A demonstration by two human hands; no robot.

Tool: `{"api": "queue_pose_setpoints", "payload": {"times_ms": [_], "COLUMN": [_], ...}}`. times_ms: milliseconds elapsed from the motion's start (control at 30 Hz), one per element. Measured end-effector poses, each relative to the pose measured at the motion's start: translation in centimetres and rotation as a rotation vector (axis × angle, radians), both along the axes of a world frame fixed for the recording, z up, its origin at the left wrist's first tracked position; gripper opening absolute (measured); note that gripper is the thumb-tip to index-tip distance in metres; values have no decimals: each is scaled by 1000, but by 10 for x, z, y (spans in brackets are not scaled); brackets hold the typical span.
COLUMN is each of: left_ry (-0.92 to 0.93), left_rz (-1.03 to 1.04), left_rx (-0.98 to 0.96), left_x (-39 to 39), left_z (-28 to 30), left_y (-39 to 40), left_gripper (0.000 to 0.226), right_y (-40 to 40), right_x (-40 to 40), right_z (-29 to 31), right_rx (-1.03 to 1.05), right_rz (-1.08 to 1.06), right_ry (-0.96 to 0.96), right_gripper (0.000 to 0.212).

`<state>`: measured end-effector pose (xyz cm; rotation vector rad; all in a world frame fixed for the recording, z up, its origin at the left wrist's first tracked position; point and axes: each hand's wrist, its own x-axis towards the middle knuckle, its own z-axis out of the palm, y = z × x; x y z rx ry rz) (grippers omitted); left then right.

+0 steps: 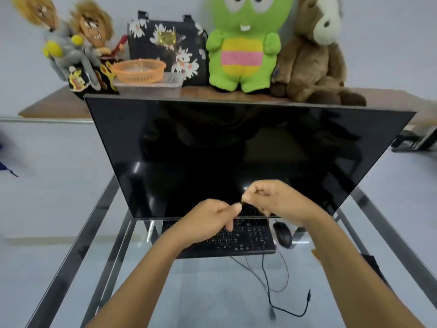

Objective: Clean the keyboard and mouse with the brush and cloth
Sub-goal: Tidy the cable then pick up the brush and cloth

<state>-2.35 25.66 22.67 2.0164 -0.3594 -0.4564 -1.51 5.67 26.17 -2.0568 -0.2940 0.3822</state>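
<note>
Both forearms reach forward over a glass desk (71, 233). Left hand (208, 221), fingers loosely curled and holding nothing, hovers above the keyboard (246, 237). Right hand (272, 200), fingers curled with thumb against forefinger; whether it pinches anything cannot be told. Mouse (282, 234) lies just right of the keyboard, below a dark monitor (236, 150). Loose cables (283, 304) trail toward the camera.
</note>
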Motion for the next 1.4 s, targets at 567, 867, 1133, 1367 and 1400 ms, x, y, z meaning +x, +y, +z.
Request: {"api": "queue_pose_setpoints", "payload": {"times_ms": [567, 867, 1133, 1367, 1400], "left_ry": [-431, 226, 265, -500, -485], "left_rz": [591, 50, 478, 421, 338], "left_rx": [-503, -623, -1631, -111, -41], "left_x": [36, -21, 12, 27, 22], "left_z": [32, 18, 54, 33, 28], "left_y": [-38, -34, -30, -32, -31], "left_gripper": [21, 59, 28, 27, 33], "right_y": [0, -9, 11, 11, 8], "right_x": [-25, 3, 0, -9, -7], "right_z": [-6, 26, -3, 10, 18], "right_rx": [-190, -32, -16, -215, -204], "right_rz": [163, 74, 18, 151, 143], "right_ry": [-127, -306, -224, -349, -376], "right_gripper": [24, 25, 26, 26, 26]}}
